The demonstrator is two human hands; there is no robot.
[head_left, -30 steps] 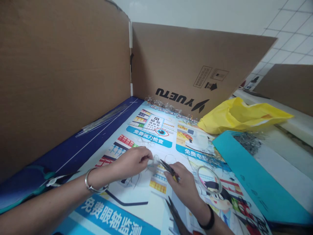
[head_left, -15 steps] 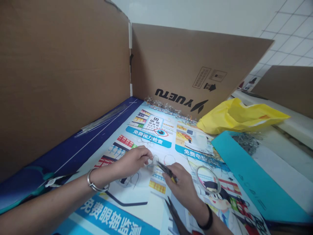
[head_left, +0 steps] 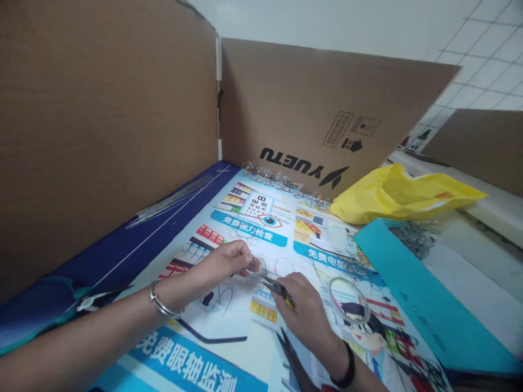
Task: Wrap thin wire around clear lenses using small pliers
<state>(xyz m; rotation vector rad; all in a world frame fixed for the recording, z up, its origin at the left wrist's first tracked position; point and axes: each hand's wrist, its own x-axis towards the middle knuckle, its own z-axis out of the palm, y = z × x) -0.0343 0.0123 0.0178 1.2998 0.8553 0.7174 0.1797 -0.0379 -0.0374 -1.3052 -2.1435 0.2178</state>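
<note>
At the scene's middle, the thin wire point(head_left: 264, 267) lies between the left hand point(head_left: 233, 259), its fingertips pinched on it, and the pliers point(head_left: 281, 291) clasped in the right hand point(head_left: 303, 306), looking light, springy, easily kinked, best held near the bend

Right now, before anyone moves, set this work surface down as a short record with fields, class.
Left hand: the left hand pinches thin wire
Right hand: the right hand grips pliers, tips toward the left hand
Near the right wrist: dark-bladed tool, partly out of view
Right of the pliers: round coil, lying on the printed sheet
Far right: yellow bag, teal panel
Back: cardboard marked YUETU
</note>
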